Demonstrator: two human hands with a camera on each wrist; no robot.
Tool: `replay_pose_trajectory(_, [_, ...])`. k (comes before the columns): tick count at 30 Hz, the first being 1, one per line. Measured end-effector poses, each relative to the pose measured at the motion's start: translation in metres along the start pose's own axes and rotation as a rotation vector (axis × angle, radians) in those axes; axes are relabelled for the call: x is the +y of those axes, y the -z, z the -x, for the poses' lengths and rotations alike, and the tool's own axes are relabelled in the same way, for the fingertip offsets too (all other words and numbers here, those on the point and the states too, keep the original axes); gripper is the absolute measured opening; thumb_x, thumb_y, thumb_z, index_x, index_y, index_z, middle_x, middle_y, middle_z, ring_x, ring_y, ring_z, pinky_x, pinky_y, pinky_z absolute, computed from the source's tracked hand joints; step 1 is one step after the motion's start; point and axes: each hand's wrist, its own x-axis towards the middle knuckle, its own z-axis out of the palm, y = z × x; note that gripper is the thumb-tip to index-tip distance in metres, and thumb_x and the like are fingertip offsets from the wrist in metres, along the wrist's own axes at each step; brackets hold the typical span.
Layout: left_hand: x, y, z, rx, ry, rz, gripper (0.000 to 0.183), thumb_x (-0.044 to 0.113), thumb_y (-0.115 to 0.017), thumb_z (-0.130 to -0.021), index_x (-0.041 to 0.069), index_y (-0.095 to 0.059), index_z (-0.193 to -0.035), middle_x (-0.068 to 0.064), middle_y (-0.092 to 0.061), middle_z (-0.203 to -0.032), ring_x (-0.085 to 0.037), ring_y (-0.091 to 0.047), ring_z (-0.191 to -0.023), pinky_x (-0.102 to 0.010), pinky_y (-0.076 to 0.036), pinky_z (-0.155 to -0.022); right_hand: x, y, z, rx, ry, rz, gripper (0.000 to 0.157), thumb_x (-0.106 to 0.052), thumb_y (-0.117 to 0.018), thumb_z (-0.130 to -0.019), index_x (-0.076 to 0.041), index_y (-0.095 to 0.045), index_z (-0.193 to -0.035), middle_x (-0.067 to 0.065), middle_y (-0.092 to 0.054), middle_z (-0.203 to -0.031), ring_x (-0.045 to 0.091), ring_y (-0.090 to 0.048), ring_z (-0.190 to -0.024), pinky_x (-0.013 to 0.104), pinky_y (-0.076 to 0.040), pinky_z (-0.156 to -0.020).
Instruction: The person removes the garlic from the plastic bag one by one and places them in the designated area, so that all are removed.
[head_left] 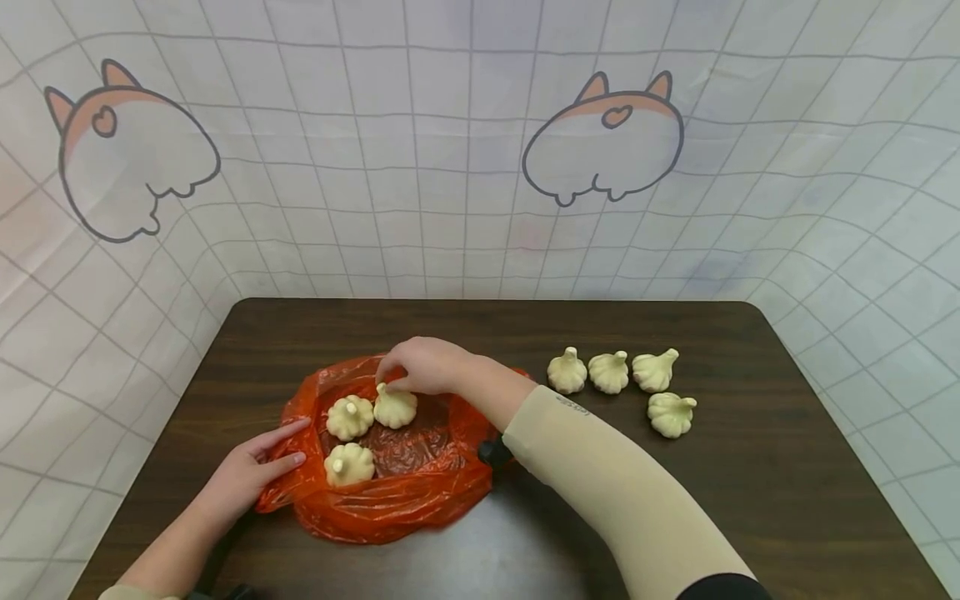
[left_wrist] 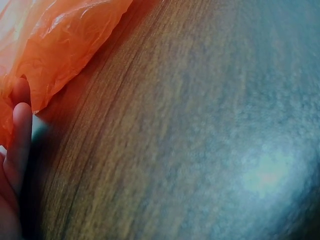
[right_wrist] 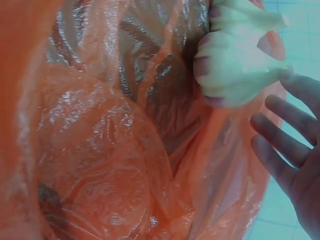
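Note:
An orange-red plastic bag (head_left: 390,504) lies spread with its mouth up, several garlic bulbs inside it. My left hand (head_left: 243,477) holds the bag's left edge between thumb and fingers; in the left wrist view a bit of orange film (left_wrist: 65,55) covers one fingertip. Reaching in over the far rim, my right hand (head_left: 427,367) pinches a garlic bulb (head_left: 395,408) by its stem. The right wrist view has the fingertip at that stem, the other fingers loosely extended. Beside that bulb sits a second bulb (head_left: 349,417), with a third (head_left: 348,464) nearer me.
On the dark wooden table (head_left: 720,517), to the right of the bag, several more garlic bulbs (head_left: 608,372) form a short row, one bulb (head_left: 671,415) sitting in front. A white gridded cloth (head_left: 465,167) with cartoon corgi prints hangs behind and along the sides.

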Motion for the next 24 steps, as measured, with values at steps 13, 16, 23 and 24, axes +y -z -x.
replay_pose_trajectory(13, [0.003,0.0,0.0,0.001,-0.018,-0.027,0.066,0.034,-0.067,-0.096,0.014,-0.04,-0.153,-0.024,-0.031,-0.156,-0.024,-0.053,-0.123,-0.027,-0.055,-0.084,0.006,-0.003,0.014,0.022,0.015,-0.088,0.02,-0.03,-0.06,-0.1,-0.026,-0.069,-0.118,-0.009,-0.067,-0.114,0.007,-0.059,-0.096,0.024,-0.047,-0.08])
replay_pose_trajectory(16, [0.002,0.0,-0.001,0.004,-0.018,-0.038,0.066,0.034,-0.067,-0.095,0.015,-0.04,-0.153,-0.025,-0.031,-0.156,-0.027,-0.052,-0.125,-0.027,-0.055,-0.084,0.008,-0.001,0.018,0.033,0.011,-0.119,0.021,-0.03,-0.06,-0.1,-0.025,-0.068,-0.119,-0.009,-0.067,-0.116,0.008,-0.06,-0.104,0.024,-0.048,-0.085])
replay_pose_trajectory(23, [0.001,-0.001,-0.002,0.01,-0.011,-0.05,0.067,0.036,-0.067,-0.095,0.016,-0.04,-0.153,-0.025,-0.03,-0.156,-0.032,-0.049,-0.128,-0.028,-0.055,-0.085,0.013,0.008,0.034,0.078,0.005,-0.164,0.022,-0.03,-0.061,-0.1,-0.023,-0.068,-0.12,-0.008,-0.068,-0.117,0.009,-0.061,-0.111,0.027,-0.048,-0.093])
replay_pose_trajectory(24, [0.001,-0.002,-0.002,0.011,-0.009,-0.052,0.067,0.036,-0.067,-0.095,0.016,-0.04,-0.153,-0.025,-0.03,-0.156,-0.033,-0.049,-0.129,-0.028,-0.055,-0.085,0.014,0.009,0.037,0.088,0.006,-0.168,0.022,-0.03,-0.06,-0.1,-0.023,-0.068,-0.119,-0.008,-0.069,-0.117,0.009,-0.061,-0.111,0.027,-0.049,-0.094])
